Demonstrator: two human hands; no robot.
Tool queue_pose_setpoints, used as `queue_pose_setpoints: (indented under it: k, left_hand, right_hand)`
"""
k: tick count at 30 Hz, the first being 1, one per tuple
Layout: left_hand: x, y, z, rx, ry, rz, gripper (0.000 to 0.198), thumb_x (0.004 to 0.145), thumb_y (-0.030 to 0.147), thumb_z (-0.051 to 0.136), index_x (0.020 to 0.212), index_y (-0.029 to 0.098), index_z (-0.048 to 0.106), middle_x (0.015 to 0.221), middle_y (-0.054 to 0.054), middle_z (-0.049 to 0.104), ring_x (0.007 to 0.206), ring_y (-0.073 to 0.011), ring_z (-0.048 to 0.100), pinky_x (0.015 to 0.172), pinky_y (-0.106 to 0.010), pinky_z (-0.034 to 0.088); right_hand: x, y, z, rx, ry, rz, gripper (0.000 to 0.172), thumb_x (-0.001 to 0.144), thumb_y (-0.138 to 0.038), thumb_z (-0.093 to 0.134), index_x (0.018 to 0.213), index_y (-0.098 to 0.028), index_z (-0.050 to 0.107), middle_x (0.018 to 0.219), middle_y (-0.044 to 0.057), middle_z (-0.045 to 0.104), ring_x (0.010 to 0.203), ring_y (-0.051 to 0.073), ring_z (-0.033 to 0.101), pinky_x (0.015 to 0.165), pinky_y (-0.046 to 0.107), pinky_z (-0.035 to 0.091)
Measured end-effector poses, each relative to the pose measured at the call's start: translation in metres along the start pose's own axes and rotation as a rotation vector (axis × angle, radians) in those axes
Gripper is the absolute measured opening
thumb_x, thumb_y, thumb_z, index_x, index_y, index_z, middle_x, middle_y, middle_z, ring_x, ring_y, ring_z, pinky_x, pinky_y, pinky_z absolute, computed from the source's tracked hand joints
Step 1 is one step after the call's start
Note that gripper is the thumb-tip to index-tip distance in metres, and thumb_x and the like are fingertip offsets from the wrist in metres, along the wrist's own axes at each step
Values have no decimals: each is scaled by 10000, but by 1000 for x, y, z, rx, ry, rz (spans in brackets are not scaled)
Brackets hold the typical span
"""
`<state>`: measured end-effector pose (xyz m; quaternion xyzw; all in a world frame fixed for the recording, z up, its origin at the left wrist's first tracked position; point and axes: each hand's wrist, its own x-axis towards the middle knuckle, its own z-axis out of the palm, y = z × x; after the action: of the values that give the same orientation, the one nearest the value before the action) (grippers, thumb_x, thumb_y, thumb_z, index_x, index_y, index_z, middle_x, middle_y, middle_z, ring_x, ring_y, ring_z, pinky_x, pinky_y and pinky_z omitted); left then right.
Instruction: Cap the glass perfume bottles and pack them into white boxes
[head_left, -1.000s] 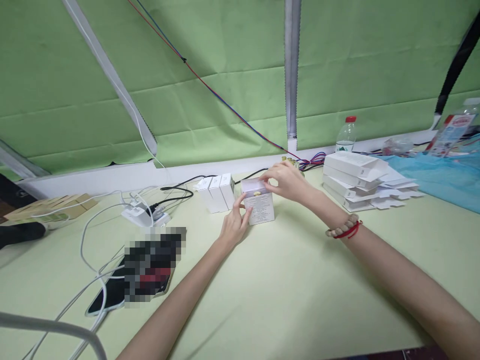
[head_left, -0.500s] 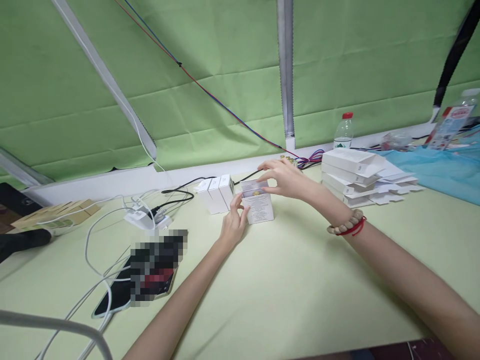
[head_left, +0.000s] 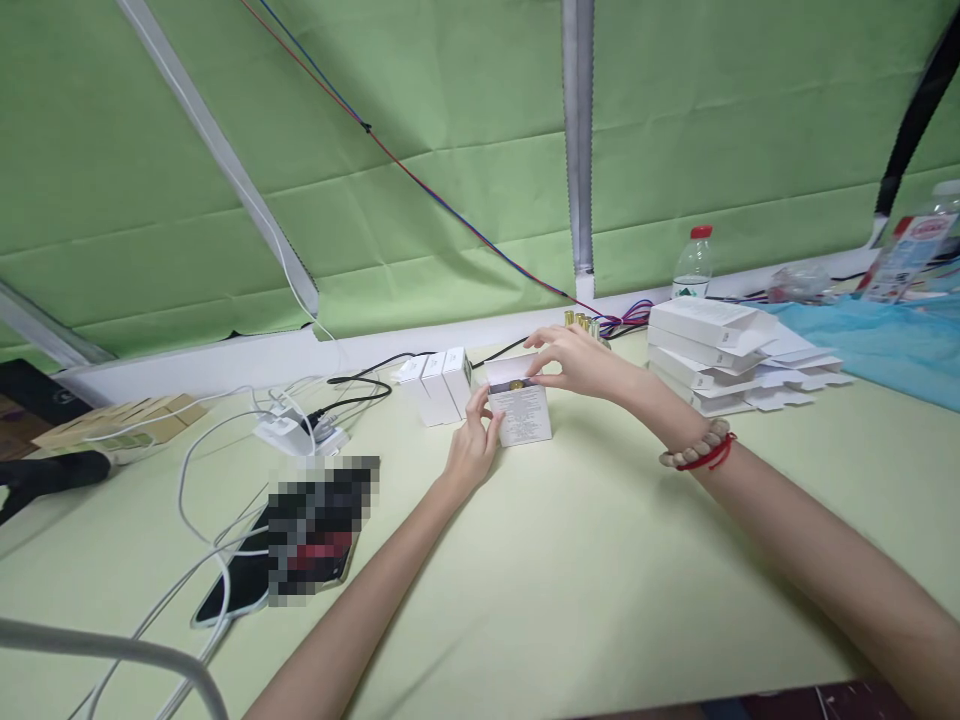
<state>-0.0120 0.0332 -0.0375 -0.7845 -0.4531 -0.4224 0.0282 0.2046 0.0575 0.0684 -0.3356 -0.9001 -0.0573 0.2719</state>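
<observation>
A small white carton (head_left: pixel 526 418) with printed lines stands upright on the table, its top flap raised. A round gold piece (head_left: pixel 516 385) shows in the opening. My left hand (head_left: pixel 474 440) grips the carton's left side, thumb on the front face. At the upper right edge, my right hand (head_left: pixel 566 358) has thumb and index finger closed around the top of the carton by the flap; the exact contact is partly hidden. Just left of it, several closed white cartons (head_left: pixel 444 385) stand in a row. Behind my right hand are small gold-capped vials (head_left: pixel 581 320).
Flattened white cartons (head_left: pixel 709 335) are stacked at the right, before a red-capped bottle (head_left: pixel 691 265). A blue cloth (head_left: pixel 885 340) lies farther right. On the left are a power strip (head_left: pixel 289 430), white cables (head_left: pixel 180 480), phones (head_left: pixel 240 570) and brown boxes (head_left: pixel 127 422).
Less of the pale contents shows above the carton's front edge, and my right hand's fingers have come lower and closer to the opening. My left hand keeps its hold. The view has shifted slightly.
</observation>
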Motion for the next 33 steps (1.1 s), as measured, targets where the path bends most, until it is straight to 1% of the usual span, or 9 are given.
queue_pose_setpoints:
  k: [5,12,16,19,22,28,31,33]
  left_hand:
    - [0,0,0,-2,-16,-7,546,931,352,318,1391,191,69,1206,-148,553,816,-129,608,622,-247,452]
    - [0,3,-2,13,-58,-74,611,928,383,300,1418,193,-12,1203,-130,564,801,-143,603,628,-262,446]
    - [0,3,-3,8,-70,-116,634,924,399,299,1426,204,-34,1197,-116,571,807,-150,599,655,-276,447]
    - [0,3,-3,-1,-81,-137,622,922,401,300,1429,210,-7,1198,-115,572,784,-148,594,669,-284,447]
    - [0,3,-4,-8,-90,-151,612,920,401,304,1430,210,24,1195,-124,575,718,-135,585,659,-283,442]
    - [0,2,-4,-9,-100,-172,599,920,390,313,1433,228,49,1175,-116,586,657,-122,574,655,-281,444]
    - [0,4,-5,3,-109,-182,581,922,373,313,1435,225,83,1117,-100,610,674,-129,588,676,-284,455]
    - [1,5,-6,9,-117,-143,541,924,354,311,1427,232,150,1140,-95,597,768,-143,606,701,-280,464]
  right_hand:
    - [0,2,0,52,-47,44,161,820,-296,593,873,-217,723,1187,94,552,996,234,573,867,388,365]
    - [-1,3,1,80,-59,60,180,816,-323,592,850,-211,728,1187,98,548,980,244,589,861,394,412]
    - [-1,1,0,96,-60,71,171,813,-302,595,849,-197,725,1184,104,549,986,244,590,870,392,425]
    - [-1,-1,-1,107,-61,81,161,813,-288,596,844,-194,723,1178,105,552,995,245,588,876,394,428]
    - [-2,-2,-1,110,-61,87,154,812,-279,596,855,-195,719,1168,106,555,1011,247,583,889,397,426]
    - [-2,-2,-1,105,-76,112,156,816,-273,587,867,-200,715,1166,98,552,1014,237,581,899,390,422]
    - [-2,-1,0,108,-78,108,167,822,-284,575,883,-209,712,1155,92,552,1012,230,579,899,386,420]
    - [-2,0,1,114,-77,108,174,825,-291,569,897,-210,706,1148,91,553,1008,228,578,895,384,422]
